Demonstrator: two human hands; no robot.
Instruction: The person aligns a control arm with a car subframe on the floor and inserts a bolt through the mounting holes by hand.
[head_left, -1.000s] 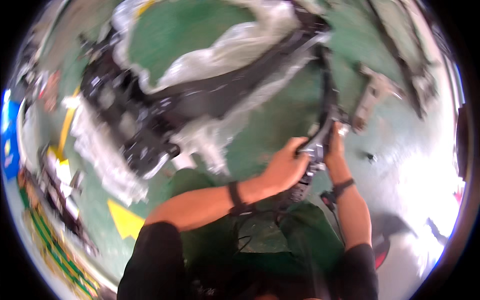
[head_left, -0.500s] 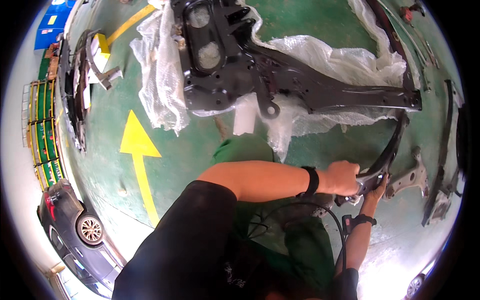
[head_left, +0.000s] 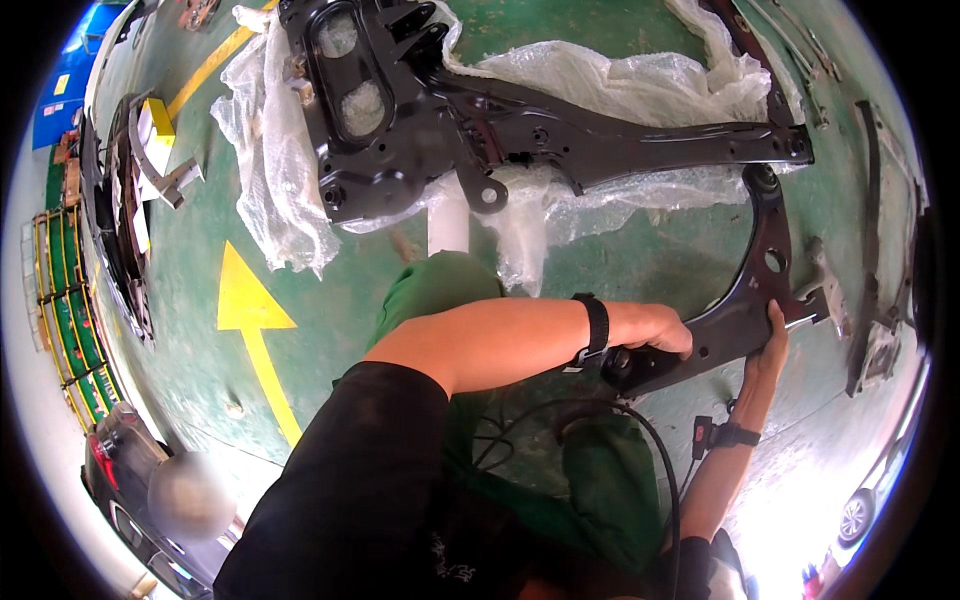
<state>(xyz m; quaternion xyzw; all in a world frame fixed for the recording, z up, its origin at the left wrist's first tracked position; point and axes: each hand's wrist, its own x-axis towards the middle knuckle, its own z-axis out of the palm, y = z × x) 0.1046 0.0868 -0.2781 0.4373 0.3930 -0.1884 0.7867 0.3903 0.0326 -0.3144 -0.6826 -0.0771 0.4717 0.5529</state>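
Note:
A black suspension control arm (head_left: 742,310) is held between my two hands, its broad face with a large hole turned up. My left hand (head_left: 655,330) reaches across from the left, fingers closed round its near edge by the bushing end. On the right my right hand (head_left: 772,345) grips the opposite edge; its thumb shows on top, while its other fingers are mostly hidden beneath. The far end of the control arm points towards a large black subframe (head_left: 620,150) lying on crumpled bubble wrap (head_left: 640,85); whether they touch, I cannot tell.
A grey metal control arm (head_left: 825,290) lies just right of my right hand, with long metal bars (head_left: 868,230) beyond. A black cable (head_left: 655,440) loops over my green-trousered legs. At left are a yellow floor arrow (head_left: 250,300), car parts (head_left: 120,220) and a dark car (head_left: 120,490).
The control arm has turned from nearly edge-on to broad face up, its far end swinging round. Both hands have kept hold of it. The view has shifted slightly, moving the subframe left and up in the picture.

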